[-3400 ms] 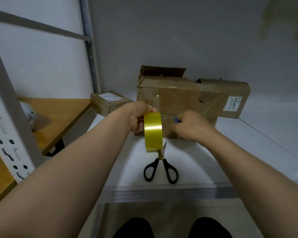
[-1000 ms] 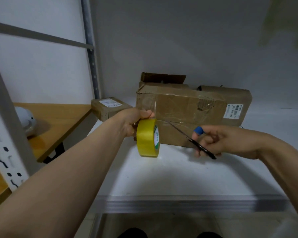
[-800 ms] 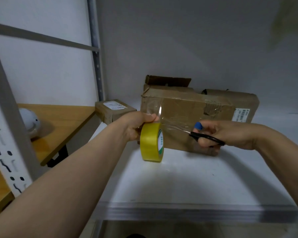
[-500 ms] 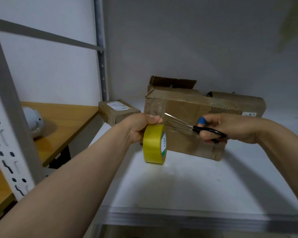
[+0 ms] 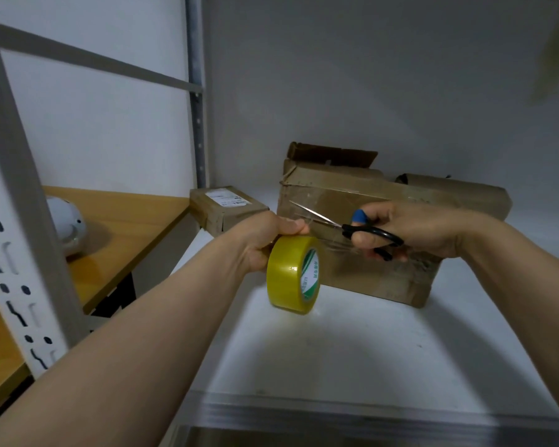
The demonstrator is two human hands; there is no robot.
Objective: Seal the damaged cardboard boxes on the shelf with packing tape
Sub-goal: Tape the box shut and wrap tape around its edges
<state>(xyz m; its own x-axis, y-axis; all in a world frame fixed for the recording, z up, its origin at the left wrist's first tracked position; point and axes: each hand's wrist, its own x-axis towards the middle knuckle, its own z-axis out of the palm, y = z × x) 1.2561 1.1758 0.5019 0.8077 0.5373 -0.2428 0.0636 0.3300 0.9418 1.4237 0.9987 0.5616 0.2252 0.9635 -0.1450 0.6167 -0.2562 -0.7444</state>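
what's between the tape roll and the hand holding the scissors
In the head view, a strip of clear tape from the tape roll spans the gap, with the blades of the scissors at it.

My right hand (image 5: 426, 227) has picked up the black-handled steel scissors (image 5: 368, 232) that lay in front of the large brown cardboard box (image 5: 384, 279), and raised them, blades now parted, to the clear tape strip (image 5: 331, 245) stretched across that box's front.

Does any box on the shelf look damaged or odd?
Yes. The big box in the middle looks worn: a ragged flap stands up behind its top edge, and its top left corner is crumpled. The small box beside it looks whole.
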